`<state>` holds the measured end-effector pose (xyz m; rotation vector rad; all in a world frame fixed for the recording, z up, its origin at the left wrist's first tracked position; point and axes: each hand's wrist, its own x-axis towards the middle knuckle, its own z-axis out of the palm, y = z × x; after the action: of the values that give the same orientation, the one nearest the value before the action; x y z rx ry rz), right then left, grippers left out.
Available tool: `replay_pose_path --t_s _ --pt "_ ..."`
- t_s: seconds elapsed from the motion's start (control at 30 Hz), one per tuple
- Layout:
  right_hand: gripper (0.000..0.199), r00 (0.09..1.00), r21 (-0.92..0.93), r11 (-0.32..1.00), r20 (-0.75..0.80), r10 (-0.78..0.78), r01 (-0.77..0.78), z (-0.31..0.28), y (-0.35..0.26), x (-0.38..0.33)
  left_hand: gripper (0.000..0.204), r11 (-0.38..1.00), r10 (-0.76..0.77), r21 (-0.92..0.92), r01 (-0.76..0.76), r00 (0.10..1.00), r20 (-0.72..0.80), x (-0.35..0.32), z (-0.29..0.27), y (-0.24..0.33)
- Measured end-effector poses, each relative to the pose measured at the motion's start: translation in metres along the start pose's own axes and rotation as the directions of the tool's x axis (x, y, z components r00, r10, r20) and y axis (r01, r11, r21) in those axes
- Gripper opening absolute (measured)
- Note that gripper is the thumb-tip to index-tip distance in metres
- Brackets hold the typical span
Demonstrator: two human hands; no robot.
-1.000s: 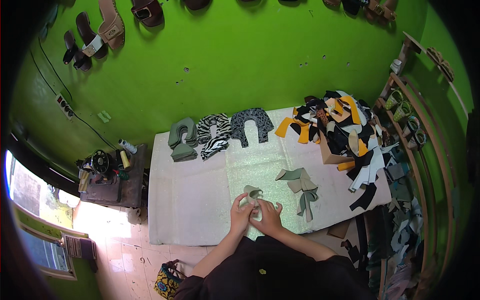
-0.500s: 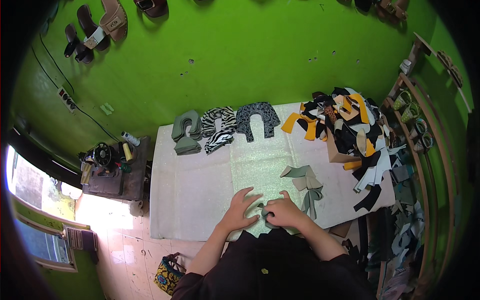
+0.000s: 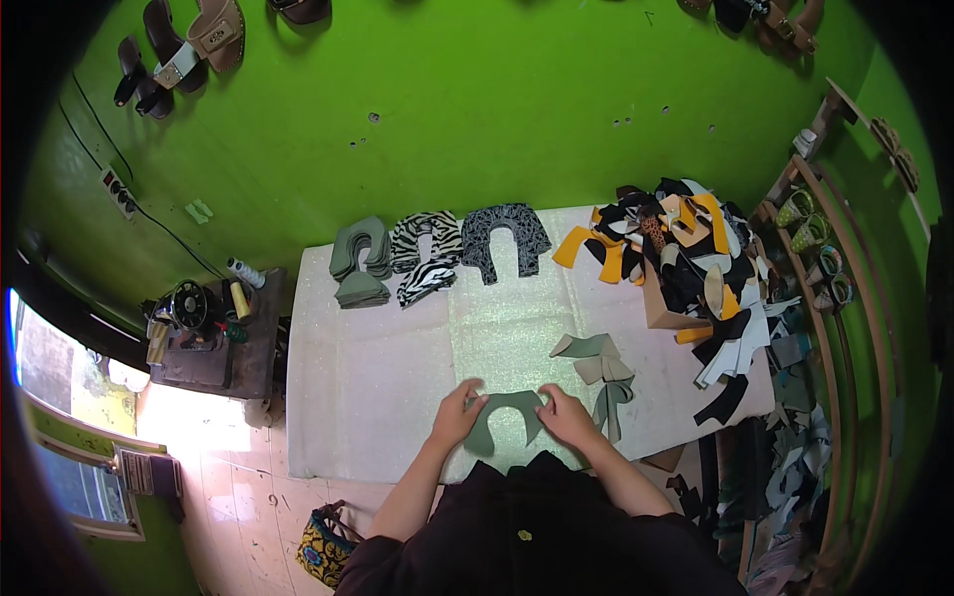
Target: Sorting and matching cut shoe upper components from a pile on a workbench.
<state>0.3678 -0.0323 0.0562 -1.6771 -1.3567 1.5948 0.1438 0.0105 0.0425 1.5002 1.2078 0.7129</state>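
Note:
A green U-shaped cut piece [image 3: 514, 399] is spread between my hands near the front edge of the table, its opening toward me. My left hand [image 3: 456, 413] pinches its left upper edge, while my right hand [image 3: 566, 414] grips the right upper edge. Just right of my right hand lie several loose green and beige cut pieces [image 3: 586, 346], some curled. Farther back, from left to right, sit a stack of green U-shaped pieces [image 3: 360, 245], zebra-striped pieces [image 3: 425, 236] and dark patterned U-shaped pieces [image 3: 508, 221].
A box [image 3: 667, 308] heaped with yellow, black and white scraps [image 3: 701, 233] stands at the table's [image 3: 378, 387] back right. To the left is a sewing machine [image 3: 194, 308] on a dark stand. A patterned bag [image 3: 326, 548] sits on the floor, and a wooden rack [image 3: 840, 298] lines the right.
The green piece, bunched and mostly hidden under my right hand before, is now laid out as a U. Both hands have moved to its two sides. The view has shifted slightly.

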Motion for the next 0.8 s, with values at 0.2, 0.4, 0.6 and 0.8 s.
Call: replay_pose_path --t_s 0.2,0.4,0.6,0.8 --pt "0.027 0.814 -0.612 0.741 -0.26 -0.519 0.276 0.013 0.015 0.015 0.033 0.756 0.414 0.58 -0.304 0.908 -0.064 0.003 0.001 -0.009" --pt "0.025 0.851 -0.675 0.604 0.066 -0.521 0.423 0.021 0.04 0.017 0.039 0.849 0.272 0.405 -0.339 0.938 0.215 -0.007 0.004 -0.027" --pt "0.054 0.866 -0.837 0.44 0.076 -0.494 0.325 0.036 0.059 0.012 0.063 0.483 0.167 0.836 -0.262 0.964 0.206 -0.035 0.031 -0.042" --pt "0.055 0.858 -0.885 0.388 0.023 -0.514 0.256 0.04 0.057 0.014 0.063 0.438 0.106 0.862 -0.254 0.967 0.231 -0.029 0.029 -0.041"
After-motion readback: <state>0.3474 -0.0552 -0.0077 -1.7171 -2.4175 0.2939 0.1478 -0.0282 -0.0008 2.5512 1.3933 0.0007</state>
